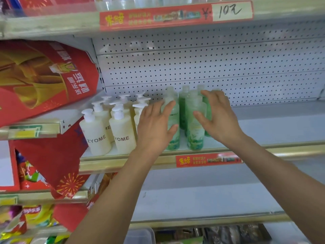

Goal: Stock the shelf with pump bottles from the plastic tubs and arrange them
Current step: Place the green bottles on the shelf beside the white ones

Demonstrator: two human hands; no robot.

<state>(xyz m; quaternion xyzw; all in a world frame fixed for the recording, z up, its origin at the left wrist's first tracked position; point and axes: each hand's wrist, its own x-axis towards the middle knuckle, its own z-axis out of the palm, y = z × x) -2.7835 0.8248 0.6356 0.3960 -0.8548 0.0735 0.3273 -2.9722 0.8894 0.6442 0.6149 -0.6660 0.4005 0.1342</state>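
Note:
Several cream-coloured pump bottles (pixel 123 132) marked "ZYOME" stand in rows at the left of the middle shelf (pixel 263 131). Right of them stands a cluster of green bottles (pixel 194 131) with leaf prints and clear caps. My left hand (pixel 154 127) lies flat against the left side of the green cluster, fingers spread. My right hand (pixel 218 117) presses on its right side, fingers spread over the bottles at the back. Neither hand is closed round a bottle.
Red gift boxes (pixel 44 76) lean in from the left bay. A white pegboard backs the shelf. A red price strip (pixel 207 160) sits on the shelf's gold front edge. A grey plastic tub (pixel 140 235) shows at the bottom. Snack packs (pixel 31 219) fill the lower left.

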